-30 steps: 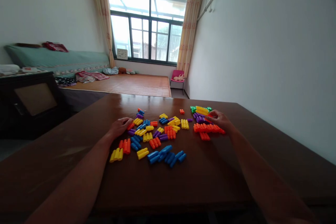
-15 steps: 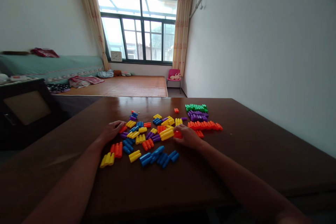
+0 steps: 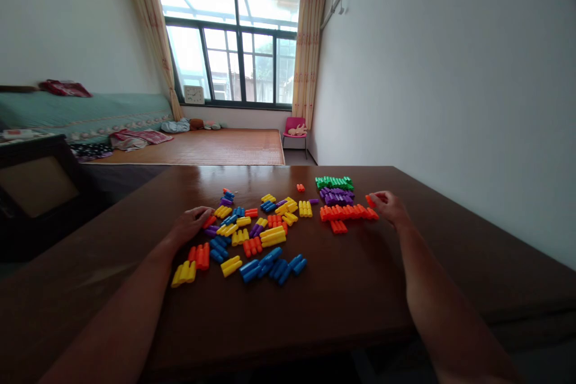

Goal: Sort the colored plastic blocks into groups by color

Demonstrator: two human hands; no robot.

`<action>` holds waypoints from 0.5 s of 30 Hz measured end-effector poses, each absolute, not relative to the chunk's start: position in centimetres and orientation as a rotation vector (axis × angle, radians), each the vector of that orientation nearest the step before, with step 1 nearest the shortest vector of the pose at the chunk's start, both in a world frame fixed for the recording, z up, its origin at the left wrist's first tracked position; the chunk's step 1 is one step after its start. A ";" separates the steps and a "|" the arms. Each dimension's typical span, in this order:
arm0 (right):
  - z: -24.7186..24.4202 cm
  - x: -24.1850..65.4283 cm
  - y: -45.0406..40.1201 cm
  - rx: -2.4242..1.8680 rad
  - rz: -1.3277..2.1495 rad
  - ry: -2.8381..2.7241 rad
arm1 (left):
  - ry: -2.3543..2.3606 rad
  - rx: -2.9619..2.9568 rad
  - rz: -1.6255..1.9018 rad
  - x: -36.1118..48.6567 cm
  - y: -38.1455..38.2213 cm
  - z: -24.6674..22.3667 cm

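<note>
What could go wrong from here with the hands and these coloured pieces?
The right hand pinches an orange piece close to the right end of the orange row; a brush there might knock the row askew.

The purple row lies just behind it, so a pushed orange row could run into it.

The left hand is at the edge of the scattered pieces and could nudge some.

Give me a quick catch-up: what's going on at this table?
A person is handling plastic pieces. The right hand holds an orange piece near the right end of an orange row. Beyond that lie a purple row and a green row. The left hand is at another orange piece; whether it grips it is unclear. Mixed-colour pieces lie scattered between the left hand and the rows.
</note>
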State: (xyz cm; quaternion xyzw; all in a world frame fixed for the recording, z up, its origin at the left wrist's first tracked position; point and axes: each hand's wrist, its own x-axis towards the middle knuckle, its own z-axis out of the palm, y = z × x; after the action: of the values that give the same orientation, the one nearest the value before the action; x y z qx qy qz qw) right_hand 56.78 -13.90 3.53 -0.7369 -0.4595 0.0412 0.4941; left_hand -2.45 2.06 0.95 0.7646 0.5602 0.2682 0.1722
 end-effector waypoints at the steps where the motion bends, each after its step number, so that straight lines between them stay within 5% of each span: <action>1: 2.9 58.3 -14.2 -1.858 0.101 -1.074 | 1.588 2.167 0.760 -2.5 2.1 0.9; 15: 0.8 58.7 -13.3 -2.322 -0.093 -1.124 | 1.580 2.195 0.766 -2.8 2.5 0.6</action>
State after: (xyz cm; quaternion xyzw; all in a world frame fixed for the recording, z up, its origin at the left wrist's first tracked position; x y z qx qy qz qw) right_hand 58.68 -13.31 0.77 -0.8645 -0.4184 -0.0345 0.2764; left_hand -2.78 2.49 0.56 0.7703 0.5545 0.2688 0.1643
